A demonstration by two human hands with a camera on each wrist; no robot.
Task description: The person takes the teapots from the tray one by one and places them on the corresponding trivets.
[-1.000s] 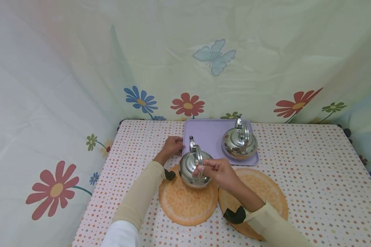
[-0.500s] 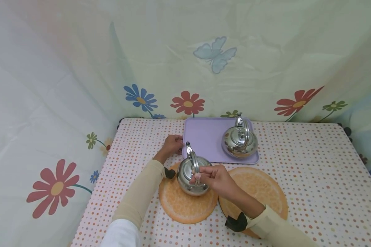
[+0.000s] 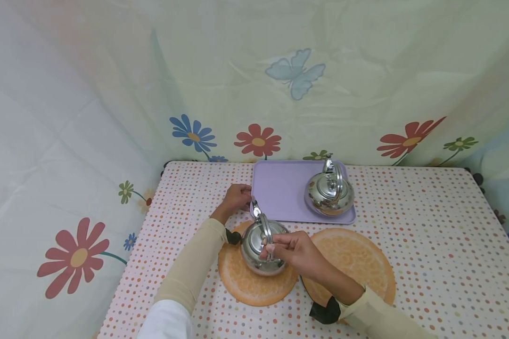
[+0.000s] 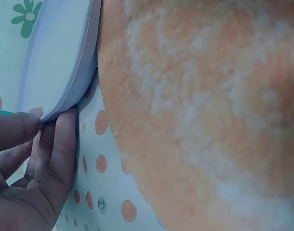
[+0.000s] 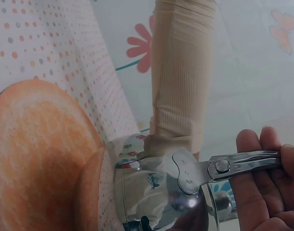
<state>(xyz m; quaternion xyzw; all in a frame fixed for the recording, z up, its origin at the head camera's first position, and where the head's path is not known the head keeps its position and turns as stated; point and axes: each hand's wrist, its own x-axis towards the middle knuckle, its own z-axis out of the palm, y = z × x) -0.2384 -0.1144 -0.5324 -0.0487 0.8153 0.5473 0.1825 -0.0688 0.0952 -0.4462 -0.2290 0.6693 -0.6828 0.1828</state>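
at left edge of purple tray (image 3: 275, 188), left hand (image 3: 236, 197) pinching rim (image 4: 84, 67), likely steadying it; right hand (image 3: 298, 253) pinching kettle (image 3: 252, 252) by handle (image 3: 266, 228), likely for balance, over or on (cannot tell) orange mat (image 3: 256, 293); second kettle (image 3: 324, 195) standing along tray's right edge.

The person wears a finely ribbed beige left sleeve (image 3: 191, 268), with white cloth (image 3: 167, 321) farther up the arm; a beige right sleeve (image 3: 381, 314), creased near the wrist; a black left wristpiece (image 3: 233, 237) and a black right wristpiece (image 3: 325, 311).
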